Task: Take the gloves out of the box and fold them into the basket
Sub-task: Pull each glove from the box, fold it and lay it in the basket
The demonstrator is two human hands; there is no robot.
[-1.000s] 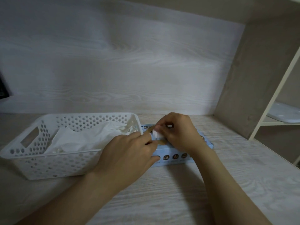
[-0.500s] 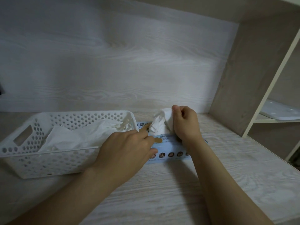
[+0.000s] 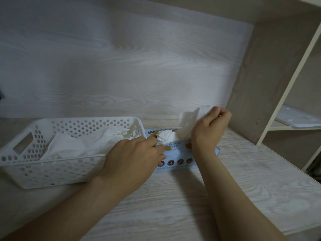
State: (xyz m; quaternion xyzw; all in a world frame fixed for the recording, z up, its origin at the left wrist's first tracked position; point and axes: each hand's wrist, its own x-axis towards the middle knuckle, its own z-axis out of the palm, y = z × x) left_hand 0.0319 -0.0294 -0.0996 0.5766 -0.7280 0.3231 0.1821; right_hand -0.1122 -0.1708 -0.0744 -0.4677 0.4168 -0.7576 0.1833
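Now: right hand [image 3: 211, 126] pinches glove [image 3: 189, 119], raised over box [image 3: 175, 164]. Left hand [image 3: 133, 157] presses box top, fingers fairly straight. Pull straight up, box pinned, so next glove [image 3: 164, 136] doesn't follow. Basket [image 3: 20, 160] beside box.

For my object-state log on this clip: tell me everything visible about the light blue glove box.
The light blue glove box lies flat on the pale wood-grain desk, by the right end of the white basket. It looks like thin cardboard, with a row of round icons on its front face and print on top. A crumpled white tuft sticks out of its top opening. The left hand rests on its left part. The right hand pinches a white glove above it, and that wrist hides part of the box.
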